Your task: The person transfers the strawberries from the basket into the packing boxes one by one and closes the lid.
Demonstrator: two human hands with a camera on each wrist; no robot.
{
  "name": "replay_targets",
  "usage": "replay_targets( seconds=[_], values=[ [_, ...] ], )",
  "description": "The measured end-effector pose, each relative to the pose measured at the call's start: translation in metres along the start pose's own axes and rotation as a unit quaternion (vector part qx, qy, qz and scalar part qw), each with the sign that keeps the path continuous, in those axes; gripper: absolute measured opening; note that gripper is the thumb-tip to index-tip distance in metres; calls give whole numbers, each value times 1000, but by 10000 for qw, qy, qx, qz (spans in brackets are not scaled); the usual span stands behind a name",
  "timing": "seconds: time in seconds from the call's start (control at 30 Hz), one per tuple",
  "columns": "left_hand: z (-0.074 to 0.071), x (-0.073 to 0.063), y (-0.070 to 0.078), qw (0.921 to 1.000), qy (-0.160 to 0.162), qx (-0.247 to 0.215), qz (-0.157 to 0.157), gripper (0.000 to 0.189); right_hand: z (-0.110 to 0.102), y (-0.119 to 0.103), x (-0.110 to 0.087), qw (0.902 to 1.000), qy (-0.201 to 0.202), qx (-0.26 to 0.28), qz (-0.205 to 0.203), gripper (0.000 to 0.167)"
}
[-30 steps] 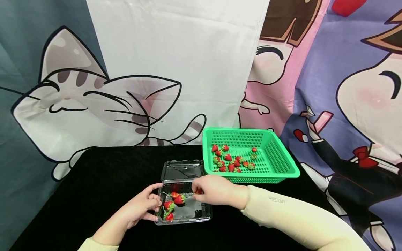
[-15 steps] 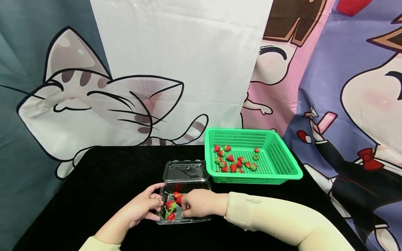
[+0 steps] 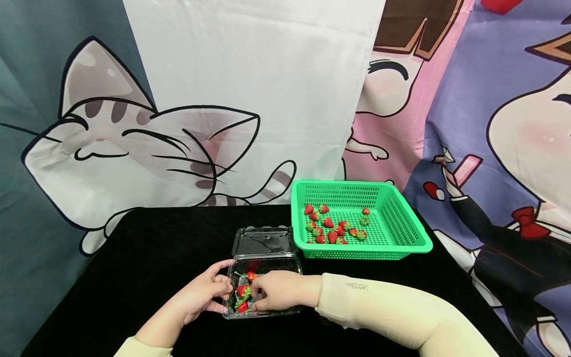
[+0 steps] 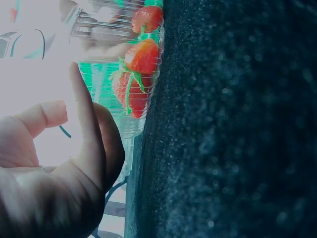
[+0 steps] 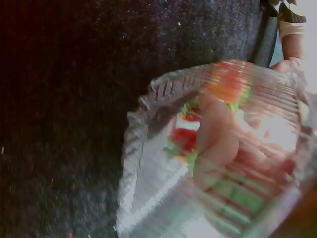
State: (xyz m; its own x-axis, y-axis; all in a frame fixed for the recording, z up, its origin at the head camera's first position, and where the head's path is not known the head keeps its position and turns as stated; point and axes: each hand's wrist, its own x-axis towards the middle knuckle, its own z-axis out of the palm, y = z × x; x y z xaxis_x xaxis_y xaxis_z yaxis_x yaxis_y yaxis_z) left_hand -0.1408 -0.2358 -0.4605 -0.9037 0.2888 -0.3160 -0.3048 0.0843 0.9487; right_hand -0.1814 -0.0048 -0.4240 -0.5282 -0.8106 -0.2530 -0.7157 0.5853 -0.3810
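Note:
A clear plastic clamshell box [image 3: 290, 314] sits on the black cloth, its lid [image 3: 263, 243] folded back. My left hand [image 3: 202, 292] grips the box's left end, with fingertips at the far corner and the thumb at the near one. Down inside the box, my right hand [image 3: 281, 291] has its fingers curled round a strawberry [image 5: 185, 136], which the hand mostly covers in the head view. Several other strawberries [image 3: 243, 291] lie along the left part of the box. In the left wrist view, red strawberries [image 4: 142, 57] with green leaves show through the ribbed wall.
A green perforated basket [image 3: 397, 215] stands behind and right of the box, close to the lid. Several strawberries [image 3: 332, 237] lie in its left half. A printed cartoon cloth [image 3: 276, 74] hangs behind the black-covered table [image 3: 178, 238].
My right hand has moved left and lower inside the box, carrying a strawberry toward the others. My left hand stays on the box's end. The view has shifted slightly.

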Motion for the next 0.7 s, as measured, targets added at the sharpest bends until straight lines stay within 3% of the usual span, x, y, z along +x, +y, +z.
replay_targets(
  seconds=[0.2, 0.37, 0.57, 0.7],
  values=[
    [1, -2, 1, 10000, 36, -9, -38, 78, -13, 1, -13, 9989, 403, 150, 201, 20],
    [0, -1, 2, 10000, 29, 11, -41, 78, -28, 6, -29, 9951, 886, 356, 248, 15],
    [0, 0, 1, 10000, 4, 4, -36, 78, -47, 19, -50, 9829, 1560, 875, 436, 6],
    [0, 0, 1, 10000, -11, -7, -20, 78, -60, 32, -63, 9733, 2005, 852, 730, 5]
  ],
)
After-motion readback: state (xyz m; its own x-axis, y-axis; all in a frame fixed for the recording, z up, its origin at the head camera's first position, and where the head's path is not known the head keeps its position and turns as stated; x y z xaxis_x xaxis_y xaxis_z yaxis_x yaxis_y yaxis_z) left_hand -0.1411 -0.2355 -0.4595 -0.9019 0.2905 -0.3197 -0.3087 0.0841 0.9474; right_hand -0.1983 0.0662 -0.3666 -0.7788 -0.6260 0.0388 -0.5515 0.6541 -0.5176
